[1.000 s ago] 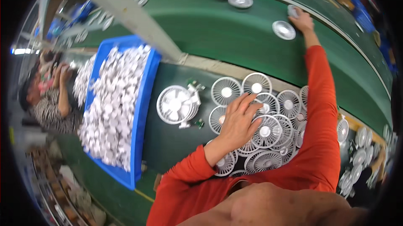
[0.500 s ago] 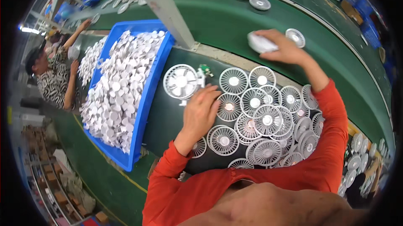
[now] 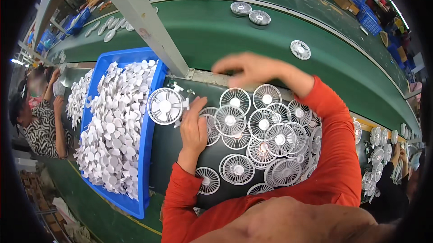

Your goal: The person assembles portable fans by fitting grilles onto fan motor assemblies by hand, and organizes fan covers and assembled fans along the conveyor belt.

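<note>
My left hand (image 3: 194, 127) grips the right side of a white fan head (image 3: 165, 106) with blades inside a round frame. A small green circuit board (image 3: 191, 92) and thin wires stick out by its neck. The fan head overlaps the rim of the blue bin. My right hand (image 3: 255, 69) is over the near edge of the green belt, its fingers smeared by motion, so what they hold cannot be made out. Many round white fan grilles (image 3: 280, 139) lie overlapping between my arms, and one grille (image 3: 230, 120) rests on others right of my left hand.
A blue bin (image 3: 145, 166) heaped with white fan blades (image 3: 118, 130) stands at left. Behind it rises a grey metal post (image 3: 149, 24). Across the green belt (image 3: 198, 40) lie several grilles (image 3: 300, 50). Co-workers (image 3: 40, 126) sit at far left; another person's hands show at right.
My right hand has swung left from over the belt; the white thing in it no longer shows. The fan head has shifted left over the bin's rim. The whole view has turned slightly.
</note>
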`<control>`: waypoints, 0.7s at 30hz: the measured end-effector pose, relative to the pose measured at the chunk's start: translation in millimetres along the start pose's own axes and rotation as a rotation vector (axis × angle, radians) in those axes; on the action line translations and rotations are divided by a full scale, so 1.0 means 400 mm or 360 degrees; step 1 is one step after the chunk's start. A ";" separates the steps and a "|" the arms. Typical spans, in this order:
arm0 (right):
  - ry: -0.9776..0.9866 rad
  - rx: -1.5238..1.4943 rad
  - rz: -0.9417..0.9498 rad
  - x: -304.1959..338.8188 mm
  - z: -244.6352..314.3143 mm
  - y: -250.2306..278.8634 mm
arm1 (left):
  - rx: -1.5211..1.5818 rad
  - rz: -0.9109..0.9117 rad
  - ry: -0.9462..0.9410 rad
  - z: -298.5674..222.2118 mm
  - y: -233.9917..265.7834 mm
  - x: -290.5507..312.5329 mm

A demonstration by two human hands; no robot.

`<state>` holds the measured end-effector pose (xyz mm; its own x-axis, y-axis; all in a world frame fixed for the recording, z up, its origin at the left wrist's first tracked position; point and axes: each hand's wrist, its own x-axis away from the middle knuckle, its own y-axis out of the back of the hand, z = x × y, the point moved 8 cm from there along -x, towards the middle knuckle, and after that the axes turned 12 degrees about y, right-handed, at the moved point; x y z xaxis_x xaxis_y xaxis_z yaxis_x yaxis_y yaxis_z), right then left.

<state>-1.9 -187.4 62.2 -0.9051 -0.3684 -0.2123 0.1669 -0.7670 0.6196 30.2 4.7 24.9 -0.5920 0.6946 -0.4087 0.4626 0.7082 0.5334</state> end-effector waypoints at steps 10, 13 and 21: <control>-0.1692 0.1293 -0.0806 0.287 -0.557 0.469 | 0.0002 0.0186 -0.0009 0.009 -0.049 0.002; -0.1492 0.1467 -0.1075 0.307 -0.566 0.493 | -0.0052 0.0217 -0.0009 0.012 -0.052 0.005; -0.1264 0.1416 -0.1261 0.225 -0.658 0.610 | -0.0048 0.0285 -0.0034 -0.012 -0.089 -0.008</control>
<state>60.3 -545.7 -4.6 -0.6665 0.6076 -0.4321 -0.5039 0.0599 0.8617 12.4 -23.5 10.6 -0.4878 0.8118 -0.3208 0.5390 0.5692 0.6209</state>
